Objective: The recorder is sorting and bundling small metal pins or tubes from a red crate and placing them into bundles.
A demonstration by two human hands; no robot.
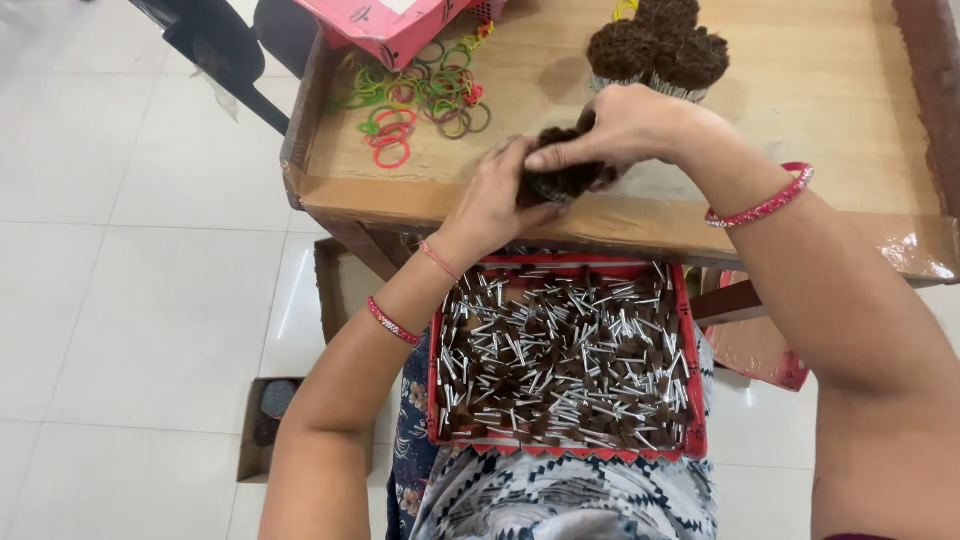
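Observation:
My left hand (492, 200) and my right hand (620, 125) are both closed around a bundle of brown tufted brush heads (565, 178) held at the near edge of the wooden tray table (800, 90). The right hand's fingers press on the bundle from above, and the left hand cups it from the left. On my lap sits a red tray (692, 400) filled with several loose brush pieces (560, 370) that have silver metal ends and brown tufts.
Three finished brown bundles (655, 50) stand at the back of the table. Coloured rubber bands (425, 95) lie scattered at the back left beside a pink box (385, 25). A small cardboard box (262, 440) sits on the white tiled floor at the left.

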